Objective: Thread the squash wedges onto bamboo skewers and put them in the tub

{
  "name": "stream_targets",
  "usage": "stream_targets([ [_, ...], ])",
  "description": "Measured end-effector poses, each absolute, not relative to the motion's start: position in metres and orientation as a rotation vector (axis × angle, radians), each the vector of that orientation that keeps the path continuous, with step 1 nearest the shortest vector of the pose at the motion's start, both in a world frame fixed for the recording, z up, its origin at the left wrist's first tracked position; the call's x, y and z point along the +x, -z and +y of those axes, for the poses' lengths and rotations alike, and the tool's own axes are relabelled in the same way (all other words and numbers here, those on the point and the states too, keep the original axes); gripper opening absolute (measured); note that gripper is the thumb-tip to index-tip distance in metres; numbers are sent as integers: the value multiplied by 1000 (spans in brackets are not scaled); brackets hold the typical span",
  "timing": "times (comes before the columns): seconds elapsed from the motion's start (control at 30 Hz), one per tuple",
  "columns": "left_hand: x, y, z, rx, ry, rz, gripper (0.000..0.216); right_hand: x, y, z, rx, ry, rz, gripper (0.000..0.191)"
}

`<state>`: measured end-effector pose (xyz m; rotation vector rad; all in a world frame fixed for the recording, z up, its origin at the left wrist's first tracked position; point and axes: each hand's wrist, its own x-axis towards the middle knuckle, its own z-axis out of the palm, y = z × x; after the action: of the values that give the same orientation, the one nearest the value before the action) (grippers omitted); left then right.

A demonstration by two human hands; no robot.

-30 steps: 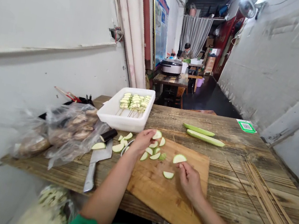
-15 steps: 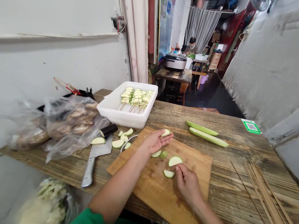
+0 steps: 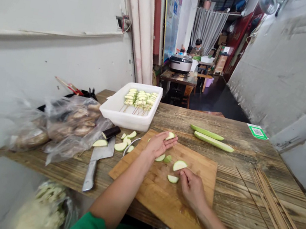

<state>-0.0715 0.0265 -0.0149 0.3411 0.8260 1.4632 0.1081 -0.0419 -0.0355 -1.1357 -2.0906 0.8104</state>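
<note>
Over the wooden cutting board (image 3: 153,193), my left hand (image 3: 159,145) is turned palm up and holds a zucchini slice (image 3: 170,136) at its fingers. My right hand (image 3: 192,186) pinches a thin bamboo skewer (image 3: 174,150) whose point reaches toward the left hand. A half-moon zucchini slice (image 3: 180,166) is on that skewer, just ahead of the right fingertips. Below it another half-moon slice (image 3: 172,179) lies on the board. Nearer the left hand rest a further slice (image 3: 160,157) and a small green end piece (image 3: 167,158).
A white tub (image 3: 125,117) holds several loaded skewers. Left of the board lie a cleaver (image 3: 97,160), a dark eggplant piece (image 3: 111,132) and loose slices (image 3: 120,146). Bagged mushrooms (image 3: 77,121) sit farther left. Zucchini lengths (image 3: 213,141) and bare skewers (image 3: 279,219) lie right.
The view has shifted very slightly. Both hands and the slices keep nearly the same positions.
</note>
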Motion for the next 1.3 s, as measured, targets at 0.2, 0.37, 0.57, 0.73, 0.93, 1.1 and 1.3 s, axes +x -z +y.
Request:
stream_targets([
  [0.2,-70,13,26,346,-1461,829,12,108,36,-42,-1145,-797,-2092,27],
  [0.37,-68,11,23,382,-1474,835,12,108,35,-41,-1137,-825,-2081,27],
  [0.57,-67,12,24,415,-1488,855,14,107,32,-41,-1137,-861,-2067,28],
  [0.73,-63,14,23,406,-1508,888,14,107,33,-42,-1140,-874,-2054,27],
  [0.93,-58,12,21,416,-1525,888,12,108,34,-42,-1142,-872,-2043,28],
  [1.1,-57,13,22,390,-1519,888,12,107,34,-42,-1148,-865,-2034,29],
  [1.3,-54,15,22,370,-1521,861,11,107,35,-42,-1156,-852,-2040,28],
])
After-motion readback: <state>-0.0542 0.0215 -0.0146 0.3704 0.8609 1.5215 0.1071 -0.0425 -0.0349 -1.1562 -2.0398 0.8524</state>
